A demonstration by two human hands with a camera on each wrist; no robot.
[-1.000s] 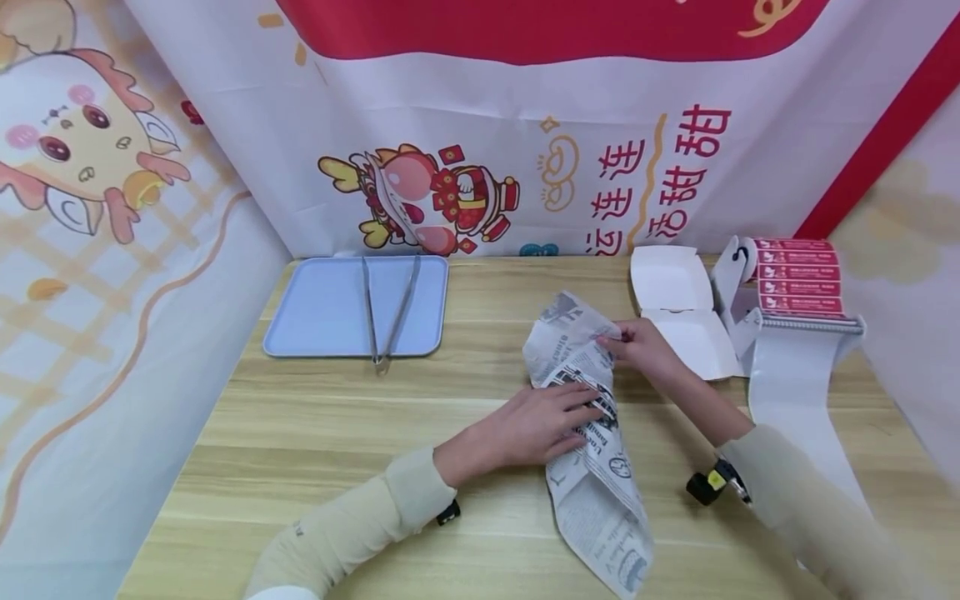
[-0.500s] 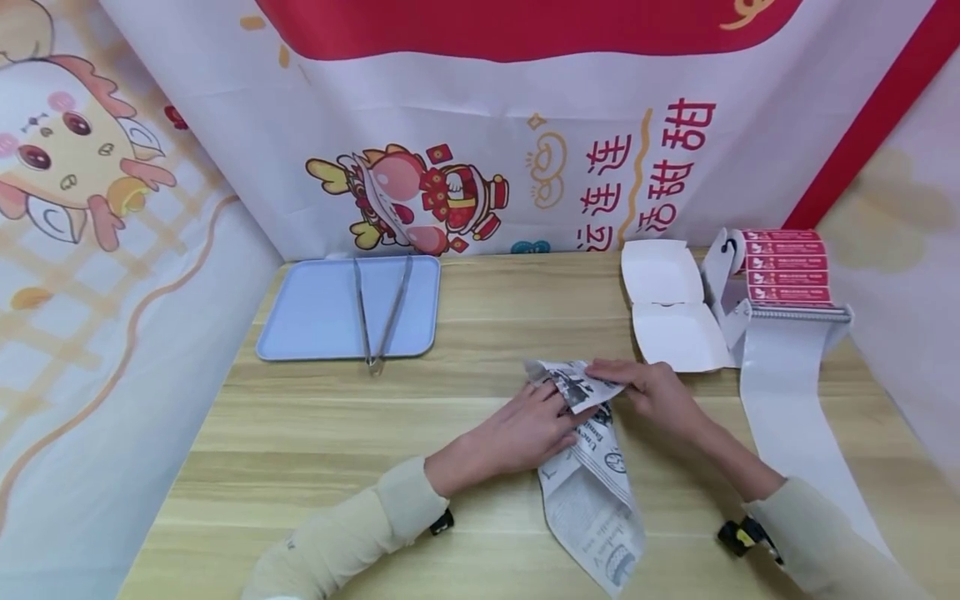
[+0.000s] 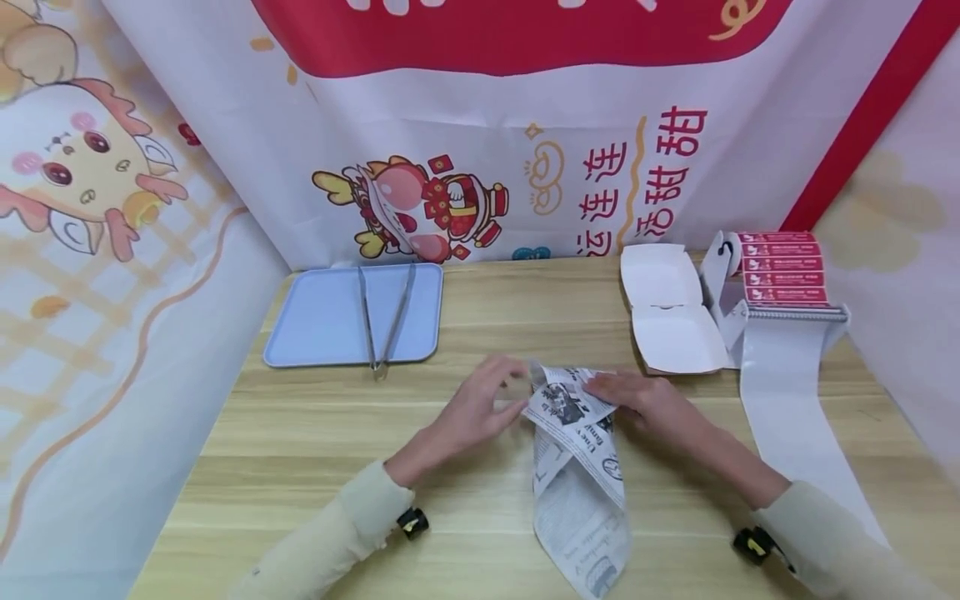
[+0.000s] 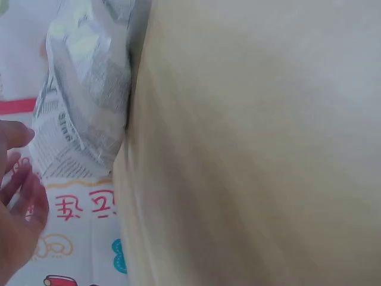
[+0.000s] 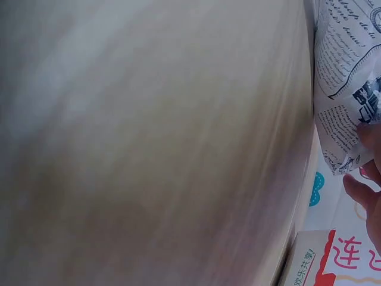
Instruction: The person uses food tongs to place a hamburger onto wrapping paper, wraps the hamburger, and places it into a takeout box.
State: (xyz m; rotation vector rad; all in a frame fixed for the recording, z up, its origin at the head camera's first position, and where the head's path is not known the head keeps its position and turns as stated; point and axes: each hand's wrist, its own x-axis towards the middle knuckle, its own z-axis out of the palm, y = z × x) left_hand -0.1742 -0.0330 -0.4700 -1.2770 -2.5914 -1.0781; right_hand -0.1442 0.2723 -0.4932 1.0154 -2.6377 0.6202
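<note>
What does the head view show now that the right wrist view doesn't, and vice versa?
Head only: blue tray with metal tongs lying across it, left hand, label dispenser, and the open inside of the white box.

Right wrist only: a printed panel with red edging, low in frame, probably the box's outer side.

Both: printed paper, right hand at it, wooden table, and part of the backdrop.
</note>
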